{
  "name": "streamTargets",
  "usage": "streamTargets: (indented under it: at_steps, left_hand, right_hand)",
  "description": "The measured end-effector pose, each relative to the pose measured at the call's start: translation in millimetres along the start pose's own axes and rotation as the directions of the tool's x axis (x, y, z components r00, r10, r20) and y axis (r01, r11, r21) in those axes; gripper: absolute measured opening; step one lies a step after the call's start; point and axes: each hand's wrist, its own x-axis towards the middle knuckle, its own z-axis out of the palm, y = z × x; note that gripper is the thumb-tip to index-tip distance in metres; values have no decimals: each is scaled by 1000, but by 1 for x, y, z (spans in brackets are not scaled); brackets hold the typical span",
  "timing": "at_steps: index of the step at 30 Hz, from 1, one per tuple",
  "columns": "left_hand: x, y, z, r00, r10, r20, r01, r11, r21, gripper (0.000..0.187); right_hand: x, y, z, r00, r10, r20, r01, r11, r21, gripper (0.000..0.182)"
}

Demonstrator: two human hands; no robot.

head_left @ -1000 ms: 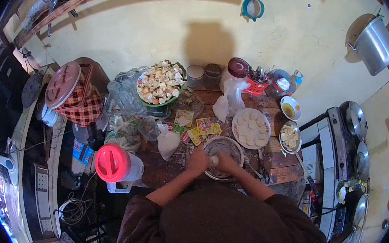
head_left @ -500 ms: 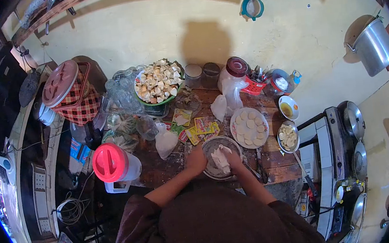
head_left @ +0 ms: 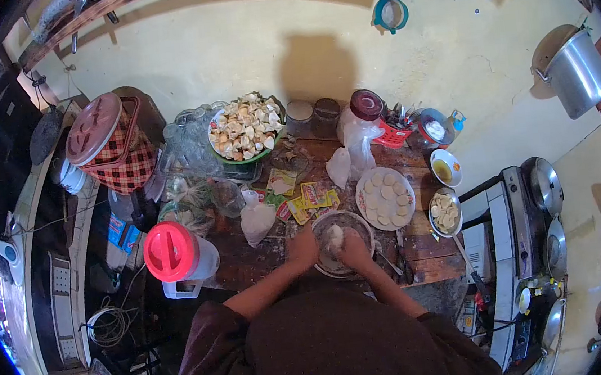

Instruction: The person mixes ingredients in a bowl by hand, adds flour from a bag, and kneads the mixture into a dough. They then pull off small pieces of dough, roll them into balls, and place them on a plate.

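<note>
A round bowl (head_left: 330, 274) with a floury inside stands at the front of the wooden table, just before my body. At its left rim is my left hand (head_left: 303, 248), fingers curled over the edge. My right hand (head_left: 354, 250) reaches into the bowl from the right, slightly blurred, its fingers closed against a lump of white dough (head_left: 335, 236). Part of the dough is hidden by that hand. To the right of the bowl lies a plate (head_left: 368, 213) bearing several flat round pale pieces. Behind the bowl are several yellow seasoning packets (head_left: 313, 194).
Further right stand a bowl of pale pieces (head_left: 445, 211) and a small bowl of yellow liquid (head_left: 446, 168). A red-lidded pitcher (head_left: 176, 251) and a knotted plastic bag (head_left: 257, 219) are on the left. Behind sits a heaped basin (head_left: 246, 129). A stove (head_left: 522, 217) is at right.
My right hand has moved a little left and lower into the bowl. The dough, previously a long lifted piece, now shows as a smaller lump inside. My left hand stays at the rim.
</note>
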Motion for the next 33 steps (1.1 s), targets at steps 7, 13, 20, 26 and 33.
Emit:
streamTargets:
  at_steps: [7,13,20,26,33]
  left_hand:
    - [-4,3,-4,1000,16,12,-16,1000,-4,53]
    - [-8,3,-5,999,33,-7,-33,996,-81,56]
    - [-5,3,-3,1000,31,3,-31,999,27,56]
    - [-2,-3,1,997,67,-27,-65,995,75,46]
    - [-5,1,4,997,29,-72,-23,996,82,46]
  right_hand:
    - [16,3,-31,846,41,531,38,990,-137,37]
    - [11,9,33,965,-152,215,168,984,-58,43]
    - [16,16,53,920,134,369,-49,972,-230,28]
    - [20,-7,30,953,229,196,-171,946,-274,19]
    - [8,3,-13,883,-93,461,145,986,-78,16]
